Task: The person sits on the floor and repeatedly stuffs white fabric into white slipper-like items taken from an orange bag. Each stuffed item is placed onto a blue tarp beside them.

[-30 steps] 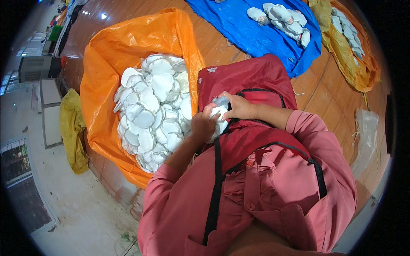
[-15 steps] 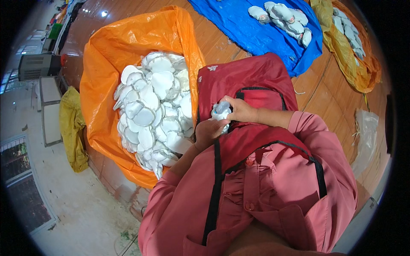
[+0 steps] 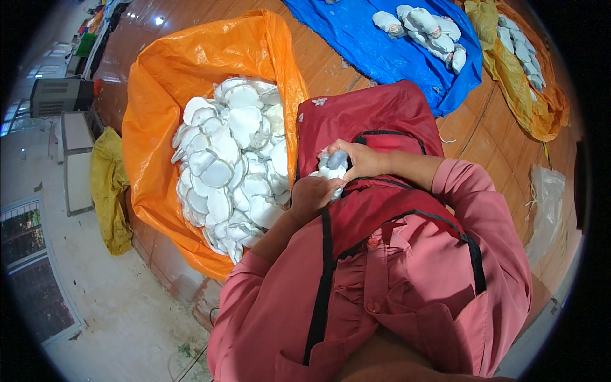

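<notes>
Over my red-covered lap, both hands are closed around a small white fabric-like piece (image 3: 332,167) with a grey-blue part showing at its top. My left hand (image 3: 313,195) wraps its lower side, with the fingertips partly hidden. From the other side, my right hand (image 3: 361,158) pinches its upper edge. What kind of article it is cannot be made out. Close to my left arm stands an open orange sack (image 3: 153,83) filled with many flat, rounded white pieces (image 3: 219,172) of similar look. A red apron-like cloth (image 3: 356,105) with black edging spreads under my hands.
A blue sheet (image 3: 356,44) on the brown floor (image 3: 474,130) carries a heap of puffy white pieces (image 3: 429,32). Farther right, an orange and yellow sack (image 3: 541,121) holds more. A clear plastic bag (image 3: 546,197) lies at right; a yellow sack (image 3: 109,191) rests by the left wall.
The white piece has turned slightly between my hands, so more of its grey-blue part shows. My right hand's fingers have shifted a little on it.
</notes>
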Demonstrator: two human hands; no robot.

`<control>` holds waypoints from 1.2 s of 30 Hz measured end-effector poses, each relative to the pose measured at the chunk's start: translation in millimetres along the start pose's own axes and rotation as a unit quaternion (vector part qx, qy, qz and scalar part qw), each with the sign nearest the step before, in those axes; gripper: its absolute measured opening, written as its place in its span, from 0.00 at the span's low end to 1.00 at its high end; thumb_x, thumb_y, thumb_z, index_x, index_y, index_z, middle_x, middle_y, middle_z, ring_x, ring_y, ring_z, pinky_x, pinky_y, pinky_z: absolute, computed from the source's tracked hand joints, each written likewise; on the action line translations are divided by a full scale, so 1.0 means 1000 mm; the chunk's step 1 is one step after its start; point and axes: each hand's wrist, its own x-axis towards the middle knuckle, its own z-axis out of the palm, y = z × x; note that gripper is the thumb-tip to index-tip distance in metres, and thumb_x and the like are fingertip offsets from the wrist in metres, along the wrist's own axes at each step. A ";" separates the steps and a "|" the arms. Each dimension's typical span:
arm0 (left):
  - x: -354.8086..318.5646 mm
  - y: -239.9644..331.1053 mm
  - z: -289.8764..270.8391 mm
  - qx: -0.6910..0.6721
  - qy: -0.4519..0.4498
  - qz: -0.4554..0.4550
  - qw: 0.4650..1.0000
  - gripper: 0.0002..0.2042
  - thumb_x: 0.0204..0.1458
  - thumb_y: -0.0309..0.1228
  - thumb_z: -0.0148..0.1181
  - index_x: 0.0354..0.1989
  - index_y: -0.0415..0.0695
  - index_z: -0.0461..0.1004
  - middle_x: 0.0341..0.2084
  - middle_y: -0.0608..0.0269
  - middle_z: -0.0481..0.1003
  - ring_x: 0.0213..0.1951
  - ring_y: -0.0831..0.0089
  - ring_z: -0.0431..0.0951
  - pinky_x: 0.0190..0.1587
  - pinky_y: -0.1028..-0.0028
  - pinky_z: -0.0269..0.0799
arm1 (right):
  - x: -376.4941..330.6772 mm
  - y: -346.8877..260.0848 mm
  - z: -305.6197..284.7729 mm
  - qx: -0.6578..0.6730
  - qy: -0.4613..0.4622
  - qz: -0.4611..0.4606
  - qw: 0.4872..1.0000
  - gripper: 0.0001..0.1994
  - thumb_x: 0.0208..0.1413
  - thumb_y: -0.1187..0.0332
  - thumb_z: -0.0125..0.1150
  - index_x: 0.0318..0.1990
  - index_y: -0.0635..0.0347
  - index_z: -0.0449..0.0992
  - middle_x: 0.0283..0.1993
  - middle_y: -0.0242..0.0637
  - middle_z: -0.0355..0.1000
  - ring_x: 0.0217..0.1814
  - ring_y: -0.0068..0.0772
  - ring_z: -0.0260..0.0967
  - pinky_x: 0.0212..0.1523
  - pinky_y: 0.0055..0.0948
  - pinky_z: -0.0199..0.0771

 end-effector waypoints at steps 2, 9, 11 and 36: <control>-0.001 -0.001 -0.001 -0.005 0.009 0.003 1.000 0.06 0.50 0.31 0.62 0.37 0.53 0.77 0.15 0.63 0.65 0.20 0.61 0.71 0.21 0.62 0.63 | 0.009 -0.016 -0.005 -0.029 -0.033 -0.027 0.999 0.39 0.38 0.62 0.75 0.61 0.53 0.64 0.58 0.41 0.67 0.61 0.44 0.66 0.60 0.38 0.66; -0.002 -0.001 -0.007 -0.052 0.006 -0.016 0.999 0.09 0.48 0.26 0.62 0.38 0.52 0.77 0.16 0.62 0.67 0.20 0.59 0.71 0.22 0.61 0.62 | 0.034 -0.022 -0.017 -0.184 -0.152 -0.124 0.963 0.38 0.37 0.56 0.76 0.58 0.54 0.67 0.58 0.42 0.67 0.61 0.49 0.65 0.59 0.40 0.67; 0.000 0.001 -0.009 -0.074 0.009 -0.035 0.997 0.10 0.47 0.24 0.62 0.38 0.50 0.77 0.17 0.60 0.68 0.21 0.58 0.71 0.22 0.62 0.63 | 0.039 -0.018 -0.015 -0.180 -0.150 -0.152 0.960 0.36 0.37 0.56 0.76 0.56 0.55 0.68 0.58 0.42 0.67 0.60 0.48 0.65 0.58 0.40 0.68; 0.009 -0.001 -0.012 0.042 -0.127 0.080 0.988 0.10 0.48 0.33 0.59 0.40 0.58 0.80 0.16 0.64 0.65 0.20 0.65 0.72 0.20 0.64 0.65 | 0.003 -0.009 0.013 -0.241 -0.076 0.025 0.967 0.18 0.44 0.61 0.67 0.43 0.55 0.76 0.35 0.46 0.76 0.38 0.51 0.75 0.38 0.44 0.74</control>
